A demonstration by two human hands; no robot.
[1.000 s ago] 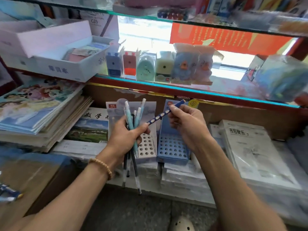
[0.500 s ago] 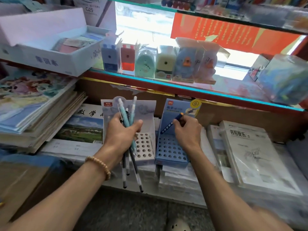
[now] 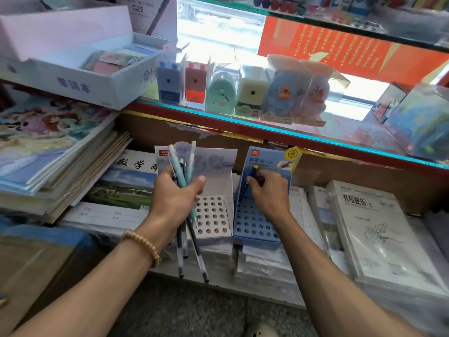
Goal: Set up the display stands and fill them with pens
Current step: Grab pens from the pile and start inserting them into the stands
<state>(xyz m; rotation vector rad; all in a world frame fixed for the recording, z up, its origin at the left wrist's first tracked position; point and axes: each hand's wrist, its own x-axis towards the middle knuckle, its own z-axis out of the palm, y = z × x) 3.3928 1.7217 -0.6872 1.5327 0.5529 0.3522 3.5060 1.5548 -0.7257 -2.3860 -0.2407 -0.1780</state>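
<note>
Left hand (image 3: pixel 173 198) grips a bundle of gel pens (image 3: pixel 184 181), fingers curled round the barrels mid-length, tips hanging down in front of the white display stand (image 3: pixel 213 212); right hand (image 3: pixel 268 190) pinches one dark blue pen (image 3: pixel 245 188) near its top end, lower end going into the blue display stand (image 3: pixel 255 222), back-left holes; both stands sit side by side on stacked workbooks (image 3: pixel 379 229). Pens look light, stiff, smooth, prob. slippery in a bundle; best held by upper barrel, fed in tip-first; card stands look flimsy, could tip w/ a push.
</note>
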